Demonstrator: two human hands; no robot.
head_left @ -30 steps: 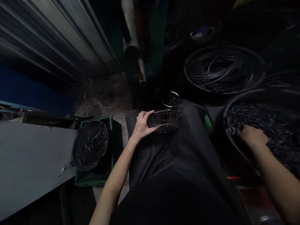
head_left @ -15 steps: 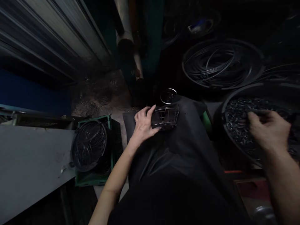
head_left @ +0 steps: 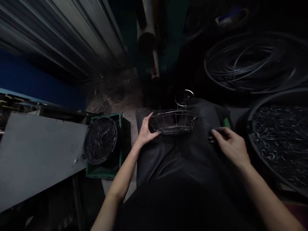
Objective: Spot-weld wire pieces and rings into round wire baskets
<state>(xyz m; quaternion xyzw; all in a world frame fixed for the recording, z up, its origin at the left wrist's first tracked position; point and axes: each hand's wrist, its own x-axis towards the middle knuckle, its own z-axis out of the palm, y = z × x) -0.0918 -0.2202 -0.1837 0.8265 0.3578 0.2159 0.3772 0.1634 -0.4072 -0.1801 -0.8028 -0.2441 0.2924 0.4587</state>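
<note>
A: Entry one, wire basket. Where are you holding it?
B: Over your lap, above the dark cloth; its long axis is running left to right.

A: Entry two, left hand?
B: Yours is clasping the basket's left end, thumb at the lower wires, fingers along the upper rim, spread only as far as the basket's side.

A: Entry three, right hand?
B: Yours is hovering off the basket's free right end, apart from it and slightly nearer your body. Thumb and forefinger are curling close; something small and dark is showing at the fingertips, but I cannot tell whether you are gripping it.

A: Key relation?
B: The basket is lying to the right hand's left, its free end facing that hand; your left is the nearer, already touching.

A: Surroundings?
B: A large tub of small metal pieces is standing right of your right hand; a green crate is standing left.
</note>
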